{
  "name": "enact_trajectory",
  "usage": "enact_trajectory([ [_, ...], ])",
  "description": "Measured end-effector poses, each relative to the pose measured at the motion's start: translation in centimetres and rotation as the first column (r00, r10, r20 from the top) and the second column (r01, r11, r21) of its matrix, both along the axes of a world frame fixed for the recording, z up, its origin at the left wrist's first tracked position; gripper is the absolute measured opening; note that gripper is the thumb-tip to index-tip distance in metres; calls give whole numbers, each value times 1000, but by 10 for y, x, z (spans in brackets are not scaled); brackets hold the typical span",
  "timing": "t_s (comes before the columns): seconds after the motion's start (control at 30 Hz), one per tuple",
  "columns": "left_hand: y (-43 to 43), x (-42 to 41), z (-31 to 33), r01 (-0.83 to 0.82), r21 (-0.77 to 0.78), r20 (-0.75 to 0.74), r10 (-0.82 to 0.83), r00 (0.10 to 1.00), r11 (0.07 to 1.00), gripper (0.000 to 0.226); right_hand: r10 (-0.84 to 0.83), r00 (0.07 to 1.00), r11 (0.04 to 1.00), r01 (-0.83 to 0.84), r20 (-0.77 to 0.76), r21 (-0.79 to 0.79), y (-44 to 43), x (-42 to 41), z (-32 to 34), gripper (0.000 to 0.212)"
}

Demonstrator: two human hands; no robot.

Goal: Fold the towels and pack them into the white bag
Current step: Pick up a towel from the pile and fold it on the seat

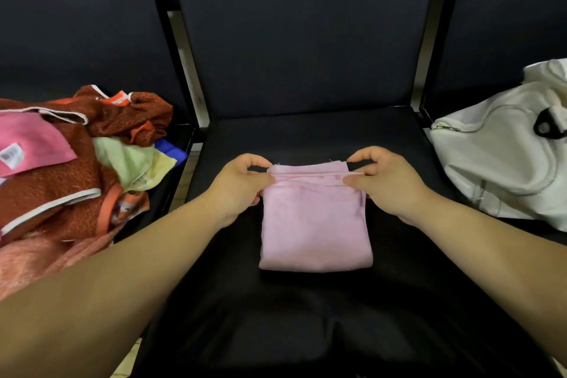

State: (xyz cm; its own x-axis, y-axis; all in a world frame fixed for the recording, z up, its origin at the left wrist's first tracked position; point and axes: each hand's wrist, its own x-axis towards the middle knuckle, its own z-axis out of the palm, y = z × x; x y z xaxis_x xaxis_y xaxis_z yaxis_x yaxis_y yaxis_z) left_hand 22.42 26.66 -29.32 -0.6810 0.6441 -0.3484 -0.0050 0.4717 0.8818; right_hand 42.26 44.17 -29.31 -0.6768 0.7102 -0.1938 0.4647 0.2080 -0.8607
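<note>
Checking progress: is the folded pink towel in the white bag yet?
No, the folded pink towel lies on the black seat, apart from the white bag.

white bag right of folded pink towel cut off by rt edge, towel pile left of it cut off by lt edge, label on pile too blurred to read, blue item mostly under pile

One folded towel — one bag.

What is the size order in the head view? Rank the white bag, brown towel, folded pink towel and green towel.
1. brown towel and white bag: alike, both cut by the frame, unranked.
2. folded pink towel.
3. green towel, partly buried.
</note>
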Motion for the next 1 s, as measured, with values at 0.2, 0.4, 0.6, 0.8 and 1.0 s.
enact_trajectory([
  [0.2,10,-13,-7,-122,63,-74,127,989,990,22,-93,993,992,98,-66,78,12,-24,-3,32],
  [0.4,0,0,-10,-132,7,-417,123,901,991,31,-137,990,976,140,-26,165,13,-8,-16,39],
  [0.6,-46,40,-5,487,-229,-542,-526,655,843,34,399,897,793,-441,187,421,-22,49,-13,31],
  [0.8,-65,41,-23,581,-404,-474,-705,528,707,55,433,791,673,-603,432,428,-52,64,-31,49],
  [1.0,-84,46,-20,547,-385,-450,-668,593,744,57,388,855,794,-500,344,346,-62,63,-30,31],
])
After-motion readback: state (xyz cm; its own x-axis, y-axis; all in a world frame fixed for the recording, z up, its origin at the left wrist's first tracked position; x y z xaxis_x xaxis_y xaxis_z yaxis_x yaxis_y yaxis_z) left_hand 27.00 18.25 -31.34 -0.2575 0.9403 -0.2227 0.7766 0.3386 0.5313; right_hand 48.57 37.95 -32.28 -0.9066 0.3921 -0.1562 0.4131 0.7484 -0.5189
